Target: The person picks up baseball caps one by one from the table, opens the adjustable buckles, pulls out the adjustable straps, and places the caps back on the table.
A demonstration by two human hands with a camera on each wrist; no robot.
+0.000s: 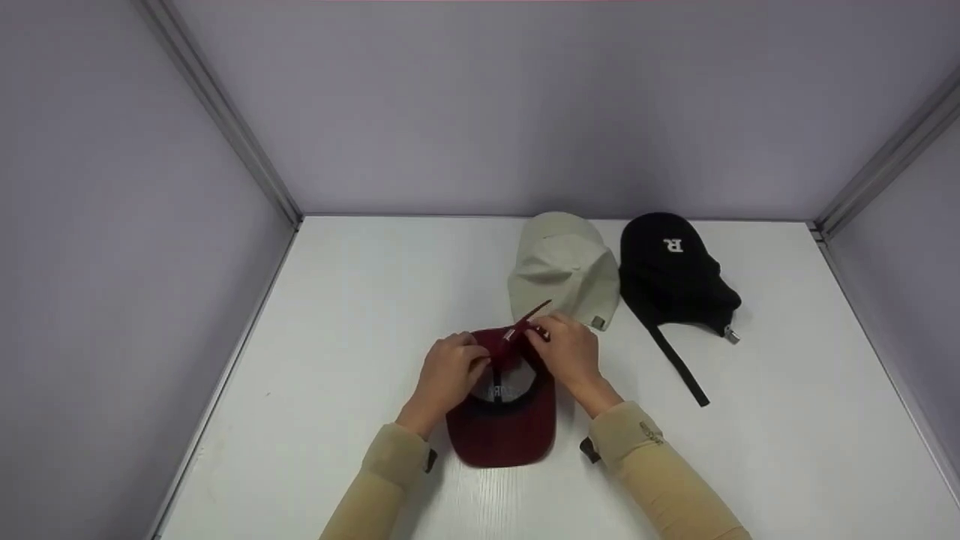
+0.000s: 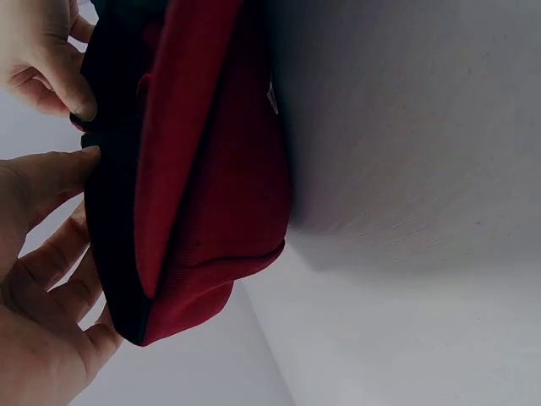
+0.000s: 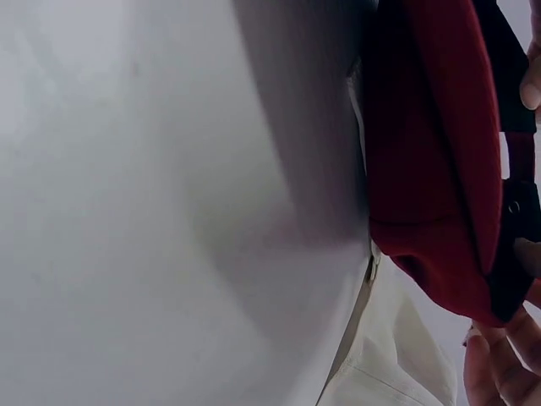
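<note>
A dark red baseball cap (image 1: 502, 444) lies upside down on the white table, its brim pointing toward me and the inside of its crown showing. At the far side, my left hand (image 1: 446, 371) pinches the back edge between thumb and fingers. My right hand (image 1: 568, 351) grips the same edge farther right, by the red back strap (image 1: 537, 309), whose loose end sticks out up and to the right. Beside the fingers a small metal buckle (image 1: 509, 334) shows. From the left wrist view, the left hand's fingers (image 2: 63, 279) are spread along the dark inner band.
A beige cap (image 1: 559, 251) lies just beyond the red one, close behind my right hand. Right of it is a black cap (image 1: 664, 259) with a white letter, its long strap (image 1: 682, 367) stretched toward me. Grey walls (image 1: 480, 112) enclose the table at back and sides.
</note>
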